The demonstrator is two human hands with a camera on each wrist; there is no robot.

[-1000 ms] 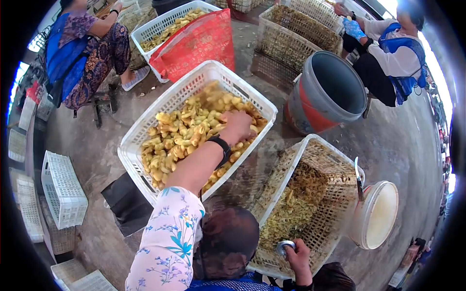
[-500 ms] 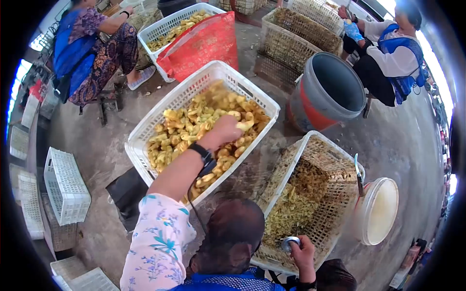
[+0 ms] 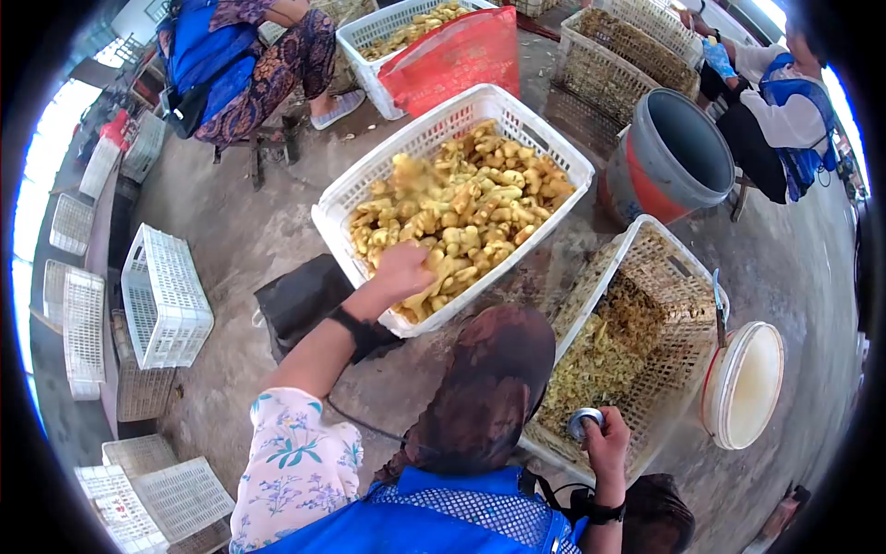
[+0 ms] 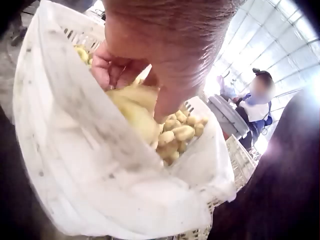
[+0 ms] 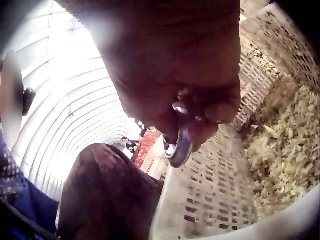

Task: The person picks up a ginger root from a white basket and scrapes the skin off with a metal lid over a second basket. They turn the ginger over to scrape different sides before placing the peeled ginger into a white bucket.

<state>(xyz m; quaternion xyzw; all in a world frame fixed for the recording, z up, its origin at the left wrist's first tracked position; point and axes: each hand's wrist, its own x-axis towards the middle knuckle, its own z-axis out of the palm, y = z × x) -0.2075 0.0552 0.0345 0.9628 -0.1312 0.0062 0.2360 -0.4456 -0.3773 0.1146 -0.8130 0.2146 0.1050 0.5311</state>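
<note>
In the head view my left hand (image 3: 399, 275) is at the near left end of a white plastic crate (image 3: 413, 148) full of peeled ginger (image 3: 480, 198). Its fingers curl round a pale yellow piece of ginger (image 4: 135, 112) in the left wrist view, just behind the crate's near wall. My right hand (image 3: 607, 441) grips a shiny metal ring-shaped tool (image 3: 584, 423). It is over the near end of a second, dirtier crate (image 3: 683, 268), where yellowish peelings (image 3: 591, 369) lie. The ring (image 5: 179, 147) shows between fingers and thumb in the right wrist view.
A white bucket (image 3: 752, 388), with a curved blade (image 3: 719, 300) at its rim, stands right of the peelings crate. Behind it is a large grey bucket (image 3: 692, 138). A red sack (image 3: 457, 60) lies against another ginger crate. Two people sit working farther back.
My left hand has moved from the far right of the ginger pile to its near left end. The head view has swung left. The right hand keeps hold of the metal ring over the peelings crate.
</note>
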